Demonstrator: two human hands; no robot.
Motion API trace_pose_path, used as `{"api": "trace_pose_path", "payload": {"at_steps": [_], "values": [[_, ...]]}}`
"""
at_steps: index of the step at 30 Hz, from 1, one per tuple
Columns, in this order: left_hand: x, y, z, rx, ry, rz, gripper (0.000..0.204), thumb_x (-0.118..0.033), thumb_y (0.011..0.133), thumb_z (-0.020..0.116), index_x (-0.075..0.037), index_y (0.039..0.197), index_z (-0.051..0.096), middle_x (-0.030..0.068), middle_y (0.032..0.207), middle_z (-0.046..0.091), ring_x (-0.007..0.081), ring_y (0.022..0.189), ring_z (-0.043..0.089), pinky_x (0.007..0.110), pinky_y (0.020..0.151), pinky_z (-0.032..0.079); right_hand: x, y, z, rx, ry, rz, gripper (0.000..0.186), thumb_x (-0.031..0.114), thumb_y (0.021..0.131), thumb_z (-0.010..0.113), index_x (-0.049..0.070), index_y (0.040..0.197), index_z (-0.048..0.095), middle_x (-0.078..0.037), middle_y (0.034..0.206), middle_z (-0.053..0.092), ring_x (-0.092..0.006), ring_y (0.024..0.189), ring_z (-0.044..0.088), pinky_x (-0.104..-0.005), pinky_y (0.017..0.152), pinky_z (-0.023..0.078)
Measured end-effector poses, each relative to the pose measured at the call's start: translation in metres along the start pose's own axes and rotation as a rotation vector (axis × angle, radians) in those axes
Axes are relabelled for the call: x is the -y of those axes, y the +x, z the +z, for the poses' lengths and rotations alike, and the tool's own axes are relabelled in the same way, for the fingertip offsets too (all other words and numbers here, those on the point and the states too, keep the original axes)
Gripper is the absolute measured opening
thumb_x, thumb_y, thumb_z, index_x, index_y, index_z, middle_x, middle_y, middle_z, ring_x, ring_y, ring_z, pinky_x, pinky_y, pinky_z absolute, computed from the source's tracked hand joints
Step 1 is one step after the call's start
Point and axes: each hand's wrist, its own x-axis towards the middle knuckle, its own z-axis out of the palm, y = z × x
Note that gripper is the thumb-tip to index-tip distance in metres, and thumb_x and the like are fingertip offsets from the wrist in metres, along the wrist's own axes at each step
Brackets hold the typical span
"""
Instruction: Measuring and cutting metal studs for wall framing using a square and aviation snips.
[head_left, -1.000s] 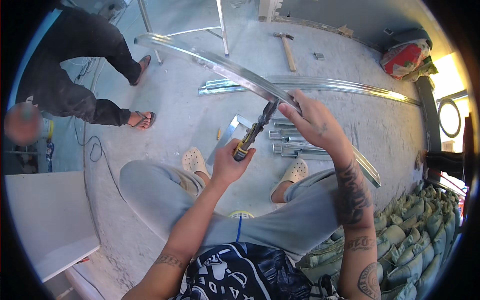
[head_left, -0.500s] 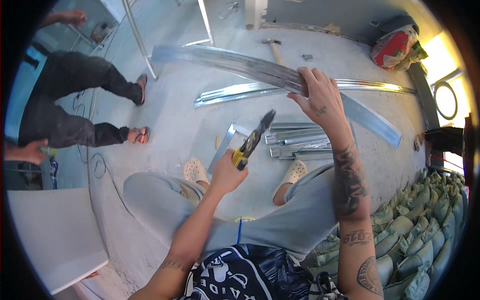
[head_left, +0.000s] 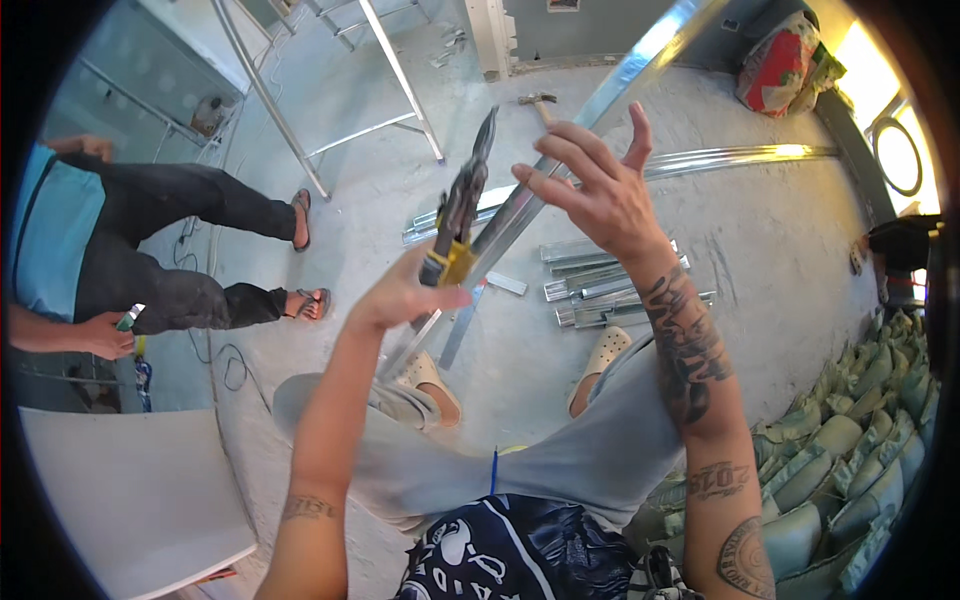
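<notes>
My left hand [head_left: 405, 290] is closed around the yellow-and-black handles of a pair of tin snips [head_left: 462, 205], their dark jaws pointing up and away. A long, shiny metal channel [head_left: 640, 70] slants from beside my left wrist to the far upper right. My right hand [head_left: 605, 195] grips it partway along with thumb and fingers, the little finger raised off it. The channel passes just behind the snips; whether my left hand also touches it I cannot tell. Several short cut channel pieces [head_left: 600, 285] lie on the floor between my hands and my right clog.
Longer channels [head_left: 740, 160] and a hammer [head_left: 540, 105] lie beyond my hands. A metal ladder frame [head_left: 385, 75] stands far left, near another person [head_left: 150, 230] holding a small object. Stacked greenish bags [head_left: 840, 450] fill the right. A white panel [head_left: 130, 490] is at left.
The channel has swung from lying crosswise to slanting away up right. My left hand with the snips has risen and moved left, closer to the channel. My right fingers have loosened and spread somewhat.
</notes>
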Motion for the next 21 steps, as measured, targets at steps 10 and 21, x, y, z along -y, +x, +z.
{"api": "trace_pose_path", "payload": {"at_steps": [10,21], "values": [[-0.002,0.028,0.064,-0.409,0.079,0.141,0.047,-0.005,0.084,0.077,-0.004,0.125,0.055,0.0037,0.104,0.066,0.0121,0.092,0.062,0.03,0.081,0.051,0.041,-0.013,0.001,-0.026,1.143,0.851,0.068,0.025,0.085,0.082,-0.001,0.137,0.047,-0.016,0.127,0.058,-0.0254,0.114,0.059,-0.0385,0.102,0.048],[0.068,0.008,0.088,-0.741,0.458,0.079,0.066,0.001,0.077,0.072,-0.002,0.138,0.049,0.0085,0.119,0.06,0.0186,0.108,0.057,0.035,0.096,0.048,-0.034,-0.027,-0.014,0.31,0.981,0.94,0.041,0.029,0.09,0.077,0.002,0.114,0.058,-0.005,0.09,0.064,-0.0147,0.081,0.062,-0.0316,0.077,0.051]]}}
